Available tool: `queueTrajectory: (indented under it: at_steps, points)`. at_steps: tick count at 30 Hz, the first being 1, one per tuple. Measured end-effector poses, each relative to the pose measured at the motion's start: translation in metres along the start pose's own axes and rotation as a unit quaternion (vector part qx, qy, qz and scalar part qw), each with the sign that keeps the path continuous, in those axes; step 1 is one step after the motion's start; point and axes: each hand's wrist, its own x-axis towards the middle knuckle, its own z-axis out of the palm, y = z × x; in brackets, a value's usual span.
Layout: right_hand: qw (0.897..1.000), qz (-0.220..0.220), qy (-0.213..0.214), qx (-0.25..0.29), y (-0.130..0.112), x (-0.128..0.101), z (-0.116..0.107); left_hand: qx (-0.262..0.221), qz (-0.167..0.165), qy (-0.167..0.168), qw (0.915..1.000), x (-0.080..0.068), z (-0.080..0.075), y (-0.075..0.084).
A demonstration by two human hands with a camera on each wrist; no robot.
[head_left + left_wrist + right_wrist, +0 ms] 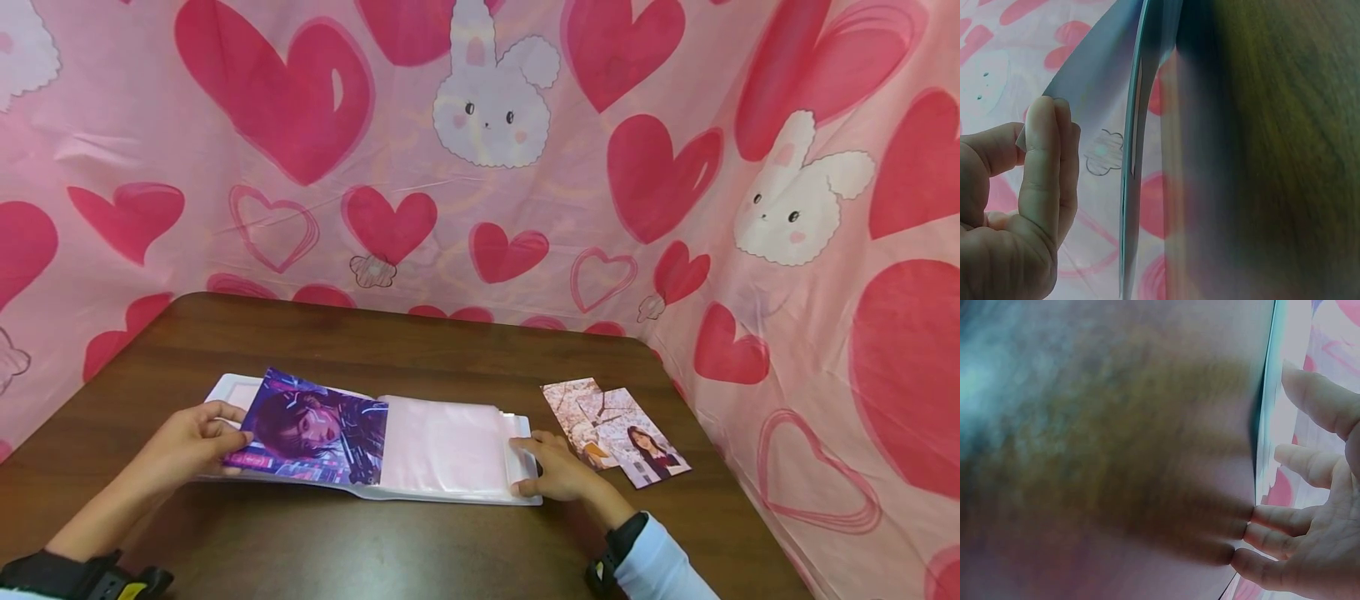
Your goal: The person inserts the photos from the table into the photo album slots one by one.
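Open photo album (450,450) lies flat on dark wood table (420,350), pink heart-and-bunny cloth (300,167) behind. Left hand (191,437) pinches left edge of purple portrait print (318,429), thumb and fingers curled on it, print over album's left page. Right hand (555,471), fingers straight, presses album's right edge flat. Two loose photos (615,433) lie just beside right hand. Step looks like print being seated in sleeve; next move likely needs print squared to pocket, album kept steady
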Motion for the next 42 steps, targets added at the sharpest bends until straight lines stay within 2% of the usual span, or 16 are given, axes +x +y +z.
queueTrajectory:
  at_steps: [7,18,27,35,42]
  points:
    - [1.000,0.010,-0.005,0.003,0.000,0.001,0.000,0.004,-0.003,-0.002,1.0000,0.001,0.001,0.000]
    - [1.000,0.007,-0.004,0.000,0.004,0.002,0.002,0.005,0.019,0.002,0.9998,0.004,0.010,0.003]
    - [1.000,0.005,0.000,-0.005,0.004,0.003,0.003,-0.006,0.008,0.005,0.9999,0.008,0.017,0.005]
    - [1.000,0.006,0.005,-0.003,0.002,0.002,0.003,0.004,0.020,0.004,0.9998,0.011,0.022,0.006]
    - [1.000,0.014,0.001,-0.004,-0.001,0.000,0.002,0.001,0.017,0.005,0.9999,0.012,0.025,0.007]
